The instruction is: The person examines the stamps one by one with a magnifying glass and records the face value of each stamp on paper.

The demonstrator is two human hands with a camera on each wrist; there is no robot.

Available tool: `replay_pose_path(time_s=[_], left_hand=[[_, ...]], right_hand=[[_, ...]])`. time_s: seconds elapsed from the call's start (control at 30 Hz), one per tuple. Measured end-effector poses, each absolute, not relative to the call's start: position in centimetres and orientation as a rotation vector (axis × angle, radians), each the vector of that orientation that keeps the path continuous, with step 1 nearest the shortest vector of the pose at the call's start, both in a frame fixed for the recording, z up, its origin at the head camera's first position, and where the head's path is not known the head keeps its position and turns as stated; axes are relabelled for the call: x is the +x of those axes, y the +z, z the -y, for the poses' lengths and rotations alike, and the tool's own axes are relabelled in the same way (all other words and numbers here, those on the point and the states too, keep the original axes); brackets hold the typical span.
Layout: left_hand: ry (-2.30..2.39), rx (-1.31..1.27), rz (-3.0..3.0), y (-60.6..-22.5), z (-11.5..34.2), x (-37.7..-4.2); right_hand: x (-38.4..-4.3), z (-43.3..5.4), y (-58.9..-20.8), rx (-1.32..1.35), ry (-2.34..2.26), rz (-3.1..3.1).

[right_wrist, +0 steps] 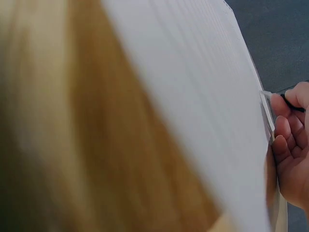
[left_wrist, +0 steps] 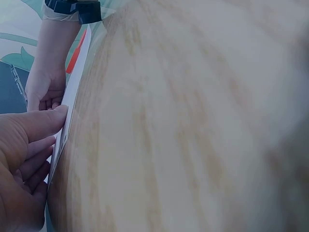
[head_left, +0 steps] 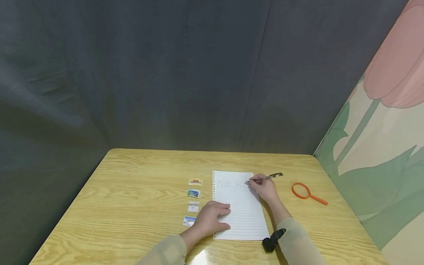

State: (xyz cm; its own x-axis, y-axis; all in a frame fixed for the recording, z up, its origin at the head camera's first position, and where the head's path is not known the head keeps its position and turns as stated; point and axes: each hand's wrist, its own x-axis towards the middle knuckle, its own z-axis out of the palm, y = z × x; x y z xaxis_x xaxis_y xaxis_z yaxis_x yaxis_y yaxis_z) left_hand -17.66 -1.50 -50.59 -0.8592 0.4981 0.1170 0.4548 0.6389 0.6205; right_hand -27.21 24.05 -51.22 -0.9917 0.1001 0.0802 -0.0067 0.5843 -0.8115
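Note:
A lined sheet of paper [head_left: 243,209] with punched holes down its left edge lies on the table. Handwriting that looks like "150" and "80" runs along its top lines. My right hand [head_left: 266,189] pinches a pen [head_left: 273,175], its tip on the paper just after the second number. In the right wrist view the fingers [right_wrist: 285,133] curl by the sheet's edge around the pen's dark grip. My left hand [head_left: 212,217] rests on the lower left of the paper with fingers spread; the left wrist view shows its thumb [left_wrist: 41,123] at the sheet's edge.
Several stamps stand in a column left of the paper: an orange stamp [head_left: 195,182], a green-blue stamp [head_left: 193,193], a pale stamp [head_left: 193,207] and a blue stamp [head_left: 189,221], partly behind my left hand. An orange magnifying glass [head_left: 309,194] lies to the right on the wooden table [head_left: 142,191].

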Motion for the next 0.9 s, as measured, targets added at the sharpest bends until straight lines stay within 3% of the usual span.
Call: replay_pose_path(time_s=[0.9], left_hand=[[1.030,0.798,-2.793,-50.3,1.5,-17.5]], right_hand=[[-26.4,-25.1,-50.9,-0.063,1.318,2.675]])
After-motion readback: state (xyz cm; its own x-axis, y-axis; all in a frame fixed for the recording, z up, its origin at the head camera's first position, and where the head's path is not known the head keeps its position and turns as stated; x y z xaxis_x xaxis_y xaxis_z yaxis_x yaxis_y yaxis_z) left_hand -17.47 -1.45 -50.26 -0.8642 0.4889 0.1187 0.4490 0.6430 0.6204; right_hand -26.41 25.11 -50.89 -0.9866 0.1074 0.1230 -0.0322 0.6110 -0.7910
